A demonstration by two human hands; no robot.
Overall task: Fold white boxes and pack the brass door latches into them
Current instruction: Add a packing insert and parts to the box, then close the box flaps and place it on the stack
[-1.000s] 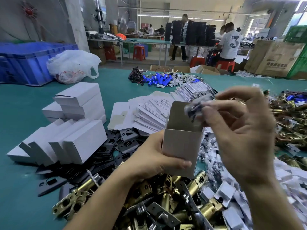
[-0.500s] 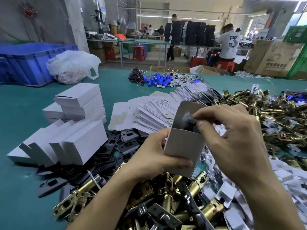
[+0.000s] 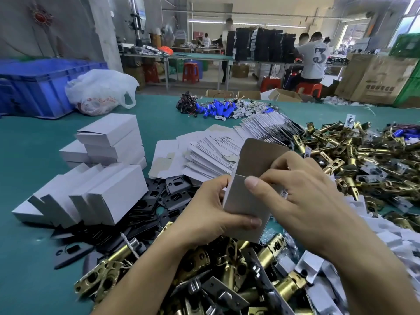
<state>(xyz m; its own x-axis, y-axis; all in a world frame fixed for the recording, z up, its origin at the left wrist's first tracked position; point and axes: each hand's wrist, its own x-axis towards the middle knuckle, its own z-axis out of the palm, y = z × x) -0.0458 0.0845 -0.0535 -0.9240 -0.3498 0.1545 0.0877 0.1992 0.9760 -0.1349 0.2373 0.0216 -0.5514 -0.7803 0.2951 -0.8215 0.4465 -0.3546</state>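
We hold the white box (image 3: 243, 201) upright over the heap of brass latches (image 3: 287, 288) — our left hand (image 3: 204, 214) wraps its lower half, our right hand (image 3: 302, 201) pinches its open mouth, the top flap (image 3: 261, 153) standing behind.

Bright, even light comes from windows (image 3: 408, 23) at far right and tube lights (image 3: 250, 23) overhead. Shadows are soft. Edges bow outward; distant workers (image 3: 311, 55) look blurred.
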